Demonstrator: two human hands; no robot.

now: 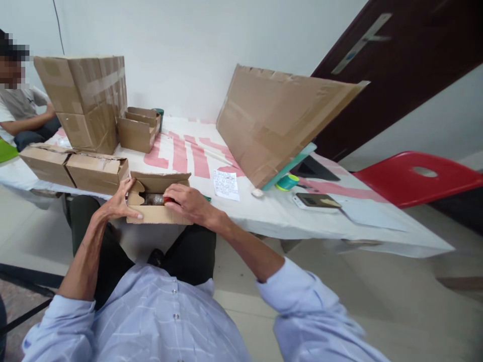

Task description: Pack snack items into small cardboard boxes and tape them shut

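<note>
The fingers of the right hand [190, 202] were bent and drawn close together over a red item [168, 200] inside an open cardboard box [155, 215]; watching remotely, I could not tell whether they pinched it or only touched it. The left hand [117, 202] was spread around the box's left end, holding it, with the thumb along the front wall and the fingers up by the side flap. Left of the red item, I made out something clear and shiny [153, 199] in the box, too small to identify. The box was at the near edge of a cloth-covered table [260, 216], above the wearer's lap. Just to its left I saw two closed brown boxes [96, 173] in a row, and behind them a taller taped stack [88, 95]. To the right lay a printed sheet [226, 185]. Beyond it, a large cardboard panel [279, 120] stood tilted, with a green-and-yellow roll [287, 182] and a phone-like device [317, 201] near its foot. At the far left sat another person [26, 108].
</note>
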